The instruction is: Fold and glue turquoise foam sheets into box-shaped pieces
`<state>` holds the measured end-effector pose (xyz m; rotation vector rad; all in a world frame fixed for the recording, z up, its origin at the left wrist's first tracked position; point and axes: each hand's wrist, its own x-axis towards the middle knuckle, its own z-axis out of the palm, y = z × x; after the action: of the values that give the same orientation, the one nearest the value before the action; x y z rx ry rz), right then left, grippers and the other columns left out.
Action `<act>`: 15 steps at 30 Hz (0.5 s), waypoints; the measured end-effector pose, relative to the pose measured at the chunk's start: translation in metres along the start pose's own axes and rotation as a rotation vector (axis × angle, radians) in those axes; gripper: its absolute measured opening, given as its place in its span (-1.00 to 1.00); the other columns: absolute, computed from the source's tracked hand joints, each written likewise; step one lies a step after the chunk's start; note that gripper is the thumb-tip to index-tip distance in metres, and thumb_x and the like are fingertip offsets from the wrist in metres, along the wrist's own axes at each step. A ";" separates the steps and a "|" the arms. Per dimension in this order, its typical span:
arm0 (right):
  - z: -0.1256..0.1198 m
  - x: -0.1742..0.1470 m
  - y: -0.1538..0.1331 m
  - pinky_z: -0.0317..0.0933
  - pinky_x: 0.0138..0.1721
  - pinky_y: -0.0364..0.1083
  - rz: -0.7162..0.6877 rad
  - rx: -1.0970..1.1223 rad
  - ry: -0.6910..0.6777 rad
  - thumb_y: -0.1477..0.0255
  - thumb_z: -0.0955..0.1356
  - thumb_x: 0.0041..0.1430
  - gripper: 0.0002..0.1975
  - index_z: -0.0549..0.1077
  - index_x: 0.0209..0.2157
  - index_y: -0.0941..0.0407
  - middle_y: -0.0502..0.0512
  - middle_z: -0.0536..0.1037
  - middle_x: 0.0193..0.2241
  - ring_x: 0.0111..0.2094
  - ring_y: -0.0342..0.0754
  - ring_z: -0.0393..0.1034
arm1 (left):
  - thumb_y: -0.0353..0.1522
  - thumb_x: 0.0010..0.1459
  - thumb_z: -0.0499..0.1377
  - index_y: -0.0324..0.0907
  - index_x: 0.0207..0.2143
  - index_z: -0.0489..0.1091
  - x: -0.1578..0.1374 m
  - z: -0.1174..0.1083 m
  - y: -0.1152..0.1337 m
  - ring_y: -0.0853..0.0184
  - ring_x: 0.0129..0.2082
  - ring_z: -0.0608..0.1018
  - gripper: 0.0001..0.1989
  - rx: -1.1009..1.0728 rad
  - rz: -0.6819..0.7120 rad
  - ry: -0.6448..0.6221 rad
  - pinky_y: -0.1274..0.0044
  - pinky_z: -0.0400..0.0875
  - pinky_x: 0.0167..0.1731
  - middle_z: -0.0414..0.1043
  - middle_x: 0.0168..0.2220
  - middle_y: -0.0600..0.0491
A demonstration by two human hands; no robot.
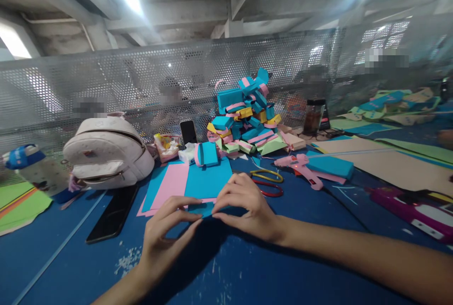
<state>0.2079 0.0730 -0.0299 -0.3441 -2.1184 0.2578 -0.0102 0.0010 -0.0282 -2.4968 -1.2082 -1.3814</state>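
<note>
A perforated metal screen [141,73] spans the room behind a scuffed blue counter [247,267] spread with craft work. Near the screen rises a pile of blue, pink, yellow and green craft pieces [247,106], with a white backpack [109,149] standing well to its left. In front of the pile lies a flat blue sheet [208,180], a pink sheet [173,180] just beside it. At the near edge of the sheets, a worker's right hand [247,206] and left hand [157,234] face each other, each pinching between thumb and fingertips. A pink glue gun [300,165] rests to the right, beyond scissors with yellow and red loops [268,182]. Smallest of all, a blue craft piece [202,209] is gripped between the two hands, low over the counter; its far side is partly hidden by fingers. The shaping appears to call for level grips, edges aligned before any firm press, and even pressure from both thumbs, since a lopsided squeeze could skew or crease so small a piece.
</note>
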 end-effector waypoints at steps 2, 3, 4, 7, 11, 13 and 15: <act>0.000 0.000 0.000 0.04 -0.22 -0.01 0.007 0.013 0.008 0.42 0.42 0.15 -0.99 0.53 -0.35 0.03 -0.03 0.56 -0.39 -0.31 -0.05 0.28 | -0.52 0.10 0.25 -0.12 -0.30 0.50 0.001 -0.001 0.000 0.30 -0.22 0.54 -0.86 -0.001 0.000 -0.002 0.47 0.41 -0.27 0.51 -0.16 0.00; 0.001 0.000 0.000 0.04 -0.22 -0.01 0.011 0.018 0.010 0.43 0.42 0.15 -0.99 0.54 -0.36 0.03 -0.04 0.56 -0.39 -0.31 -0.05 0.28 | -0.52 0.10 0.24 -0.12 -0.31 0.50 0.001 -0.001 0.001 0.30 -0.22 0.54 -0.86 -0.003 0.002 -0.003 0.47 0.41 -0.27 0.51 -0.16 0.00; 0.001 0.000 0.000 0.04 -0.22 -0.01 0.014 0.022 0.013 0.43 0.42 0.15 -0.98 0.54 -0.36 0.03 -0.03 0.56 -0.40 -0.32 -0.05 0.28 | -0.52 0.10 0.24 -0.12 -0.31 0.50 0.001 -0.001 0.001 0.30 -0.22 0.54 -0.86 -0.006 0.005 -0.002 0.47 0.41 -0.27 0.51 -0.16 -0.01; 0.001 0.001 0.001 0.04 -0.22 0.00 0.025 0.029 0.021 0.42 0.41 0.16 -0.96 0.54 -0.38 0.03 -0.03 0.56 -0.41 -0.32 -0.05 0.29 | -0.53 0.10 0.24 -0.13 -0.31 0.50 0.002 -0.002 0.000 0.31 -0.22 0.54 -0.86 -0.014 0.008 0.002 0.48 0.41 -0.27 0.51 -0.16 -0.01; 0.001 0.003 0.002 0.05 -0.22 0.00 0.052 0.037 0.050 0.41 0.41 0.16 -0.93 0.53 -0.41 0.05 -0.02 0.56 -0.42 -0.34 -0.05 0.30 | -0.53 0.11 0.24 -0.13 -0.33 0.50 0.002 -0.003 -0.003 0.31 -0.23 0.54 -0.87 -0.013 -0.019 0.011 0.49 0.40 -0.28 0.51 -0.16 0.00; 0.001 0.003 0.004 0.05 -0.21 0.00 0.073 0.041 0.057 0.40 0.41 0.16 -0.92 0.52 -0.42 0.05 -0.02 0.56 -0.42 -0.34 -0.05 0.30 | -0.52 0.11 0.24 -0.12 -0.34 0.50 0.001 -0.004 -0.005 0.33 -0.24 0.54 -0.87 -0.011 -0.036 0.024 0.50 0.40 -0.29 0.50 -0.16 0.01; 0.002 0.003 0.006 0.05 -0.20 0.00 0.096 0.047 0.060 0.40 0.41 0.17 -0.92 0.52 -0.41 0.05 -0.02 0.56 -0.42 -0.33 -0.05 0.30 | -0.52 0.11 0.25 -0.12 -0.34 0.50 -0.001 -0.004 -0.007 0.33 -0.24 0.54 -0.87 -0.008 -0.045 0.030 0.50 0.40 -0.29 0.50 -0.16 0.01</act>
<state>0.2060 0.0799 -0.0303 -0.4212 -2.0365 0.3488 -0.0178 0.0040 -0.0284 -2.4596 -1.2627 -1.4318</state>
